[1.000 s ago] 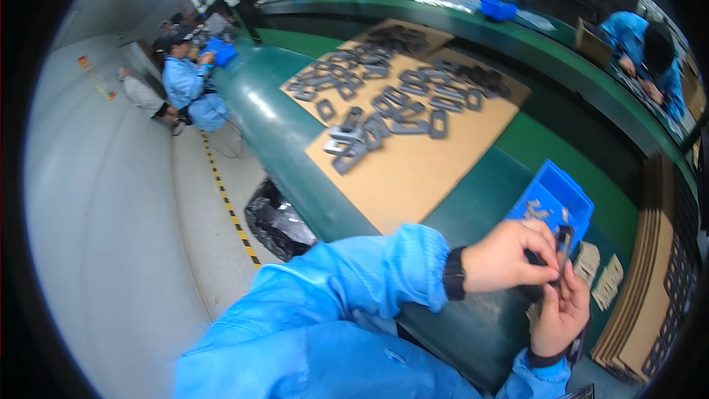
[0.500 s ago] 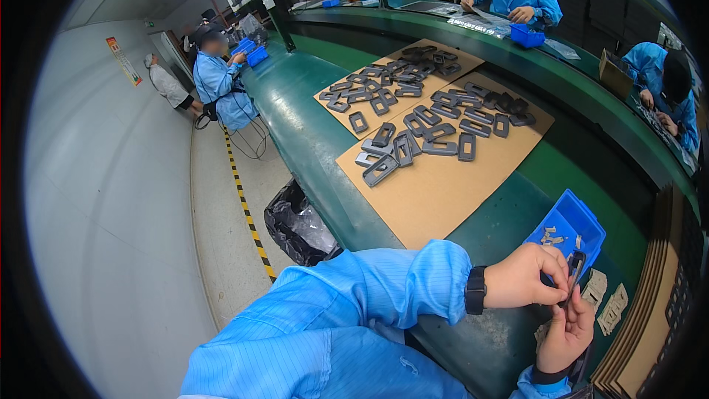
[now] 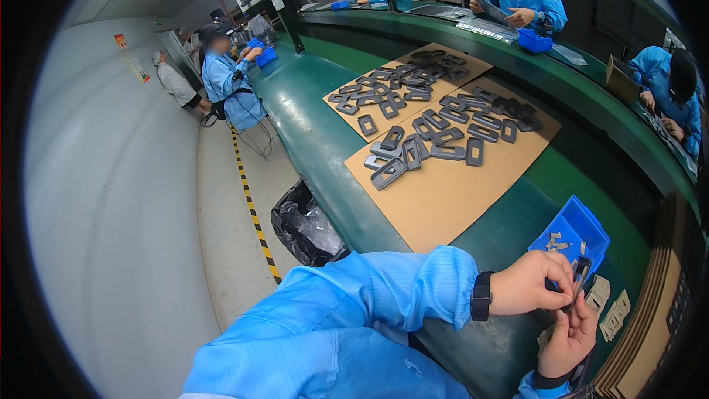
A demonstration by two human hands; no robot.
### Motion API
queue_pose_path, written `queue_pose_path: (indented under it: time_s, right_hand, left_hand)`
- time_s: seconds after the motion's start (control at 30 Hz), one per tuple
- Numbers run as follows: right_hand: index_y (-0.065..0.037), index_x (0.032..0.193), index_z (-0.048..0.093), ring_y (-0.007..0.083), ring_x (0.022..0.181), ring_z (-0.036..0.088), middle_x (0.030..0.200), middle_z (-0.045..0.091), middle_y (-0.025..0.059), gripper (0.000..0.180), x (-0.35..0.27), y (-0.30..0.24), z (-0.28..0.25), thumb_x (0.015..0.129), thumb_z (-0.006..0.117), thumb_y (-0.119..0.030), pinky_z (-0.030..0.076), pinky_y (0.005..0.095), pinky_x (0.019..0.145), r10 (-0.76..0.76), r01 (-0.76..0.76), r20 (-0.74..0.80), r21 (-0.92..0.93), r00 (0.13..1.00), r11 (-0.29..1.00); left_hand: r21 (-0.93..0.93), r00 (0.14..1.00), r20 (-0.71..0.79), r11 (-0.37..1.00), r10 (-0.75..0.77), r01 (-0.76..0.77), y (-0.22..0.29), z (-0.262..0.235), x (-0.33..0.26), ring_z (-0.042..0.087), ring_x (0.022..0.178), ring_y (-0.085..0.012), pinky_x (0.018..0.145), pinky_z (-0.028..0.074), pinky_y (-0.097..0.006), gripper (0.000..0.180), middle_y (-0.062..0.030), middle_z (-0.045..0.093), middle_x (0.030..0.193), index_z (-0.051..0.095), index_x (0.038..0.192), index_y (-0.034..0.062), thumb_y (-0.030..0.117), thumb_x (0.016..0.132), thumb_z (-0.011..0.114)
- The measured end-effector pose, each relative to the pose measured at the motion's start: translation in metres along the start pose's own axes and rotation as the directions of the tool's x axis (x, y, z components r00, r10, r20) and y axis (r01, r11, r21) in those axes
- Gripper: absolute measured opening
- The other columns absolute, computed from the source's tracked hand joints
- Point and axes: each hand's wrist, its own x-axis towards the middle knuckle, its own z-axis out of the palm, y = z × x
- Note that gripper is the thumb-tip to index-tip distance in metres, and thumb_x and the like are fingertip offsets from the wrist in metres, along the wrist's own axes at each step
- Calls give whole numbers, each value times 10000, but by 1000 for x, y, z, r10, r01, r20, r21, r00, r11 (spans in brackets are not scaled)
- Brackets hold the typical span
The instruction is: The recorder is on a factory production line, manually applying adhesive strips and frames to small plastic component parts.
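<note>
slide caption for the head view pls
Left hand and right hand hold a dark part by a blue tray, dark frames lying on cardboard beyond.

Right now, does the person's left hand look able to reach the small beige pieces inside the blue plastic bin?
Probably yes: the left hand is near the open blue plastic bin, where small beige pieces lie uncovered. However, that hand is occupied with a slim dark part.

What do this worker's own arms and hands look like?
A bright blue fabric left sleeve with fine lines ends at a black wristband; the blue right sleeve has a dark band. The left hand and right hand wear no gloves.
</note>
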Motion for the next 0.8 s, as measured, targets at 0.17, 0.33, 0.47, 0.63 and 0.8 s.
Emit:
queue_pose_path:
  time_s: [0.17, 0.33, 0.47, 0.63, 0.8]
  right_hand:
    - [92, 1311, 494, 291, 1233, 607, 1339, 575, 270, 373, -5, 1, -1, 942, 489, 147, 510, 354, 1032, -21, 23, -61, 25, 998, 999]
    - [90, 1274, 540, 286, 1192, 634, 1298, 613, 245, 361, 1, -8, 11, 918, 562, 142, 540, 359, 990, -17, 16, -32, -18, 999, 1000]
    - [74, 1313, 518, 265, 1214, 623, 1338, 598, 237, 398, 4, -9, 13, 926, 568, 153, 552, 346, 977, 59, -57, -9, 133, 998, 989]
    - [79, 1320, 503, 272, 1245, 605, 1370, 572, 255, 405, 6, -10, 10, 928, 561, 163, 532, 350, 1015, 69, -69, 0, 163, 998, 984]
    - [74, 1316, 508, 277, 1258, 596, 1379, 568, 251, 399, 6, -15, 9, 930, 560, 162, 518, 364, 1043, 55, -54, -4, 71, 998, 996]
  left_hand:
    - [17, 999, 29, 999, 27, -28, -6, 2, 2, 645, 912, -191, 832, 503, -299, 59, -81, 668, 951, 746, 849, 10, 63, 823, 752]
    - [75, 998, -12, 995, 65, -64, -5, -6, -1, 657, 948, -200, 832, 526, -315, 67, -91, 692, 973, 721, 867, 7, 45, 826, 759]
    - [174, 995, 16, 980, 96, -98, -3, -8, -1, 658, 951, -168, 770, 560, -274, 64, -78, 659, 1012, 705, 920, 10, 10, 860, 727]
    - [164, 998, 6, 985, 58, -58, -1, -2, -1, 659, 915, -119, 659, 586, -207, 98, -67, 617, 1052, 688, 954, 2, -6, 861, 718]
    - [244, 993, 19, 962, 119, -120, -1, 3, -2, 636, 865, -105, 614, 567, -204, 97, -51, 589, 1039, 666, 951, 11, -9, 865, 706]
